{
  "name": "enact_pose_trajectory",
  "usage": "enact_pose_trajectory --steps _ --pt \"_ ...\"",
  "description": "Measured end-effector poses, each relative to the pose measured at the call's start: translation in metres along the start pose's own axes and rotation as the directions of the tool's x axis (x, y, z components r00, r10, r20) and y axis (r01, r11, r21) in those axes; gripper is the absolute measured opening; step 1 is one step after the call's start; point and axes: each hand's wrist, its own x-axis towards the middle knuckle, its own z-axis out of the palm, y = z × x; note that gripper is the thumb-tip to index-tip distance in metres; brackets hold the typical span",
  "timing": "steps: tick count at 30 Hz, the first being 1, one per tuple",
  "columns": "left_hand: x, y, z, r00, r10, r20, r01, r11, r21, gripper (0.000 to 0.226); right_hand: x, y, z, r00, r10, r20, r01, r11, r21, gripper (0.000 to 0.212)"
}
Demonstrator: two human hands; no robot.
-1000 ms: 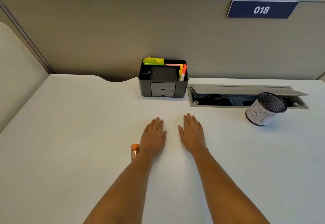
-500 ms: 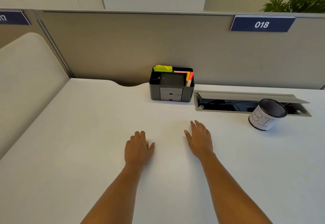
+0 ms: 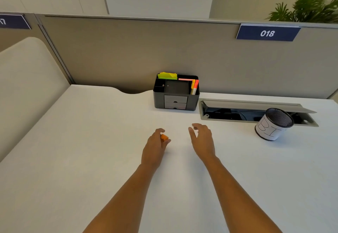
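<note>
Pinching an orange-capped pen [image 3: 164,137], the left hand [image 3: 154,147] could drop it; grip looks shallow; right hand [image 3: 202,139] hovers, fingers loosely curled.

Both bare forearms reach forward; left grip [image 3: 155,147] pinches an orange-capped item [image 3: 164,137], right grip [image 3: 202,141] hovers, fingers loosely curled.

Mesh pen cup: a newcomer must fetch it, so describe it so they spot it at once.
On the white desk, find the open grey cable tray along the back partition, right of the black organiser. The mesh cup stands just in front of the tray's right end. Unlike the boxy organiser, it is round, dark mesh wrapped in white paper with large hand-drawn letters.
</note>
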Motion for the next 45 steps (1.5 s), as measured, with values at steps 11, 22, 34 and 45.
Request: enact_pose_trajectory --steps 11,22,34,45 --pt "0.016 0.046 0.009 0.998 0.056 0.025 -0.042 0.919 -0.392 0.046 0.018 -0.05 -0.016 0.963 -0.032 0.267 0.048 0.997 -0.055 0.036" --pt "0.017 0.037 0.023 0.997 -0.012 0.081 0.028 0.979 -0.202 0.014 0.021 -0.061 -0.02 0.976 -0.106 0.189 0.144 0.969 -0.2 0.045" --pt "0.015 0.047 0.026 0.998 -0.035 0.045 0.047 0.95 -0.308 0.018 0.018 -0.068 -0.035 0.948 -0.255 0.189 0.311 0.869 -0.385 0.054" --pt "0.018 0.061 0.016 0.994 -0.051 0.094 0.076 0.952 -0.295 0.038 0.015 -0.064 -0.031 0.982 -0.178 0.069 0.185 0.977 -0.102 0.041"
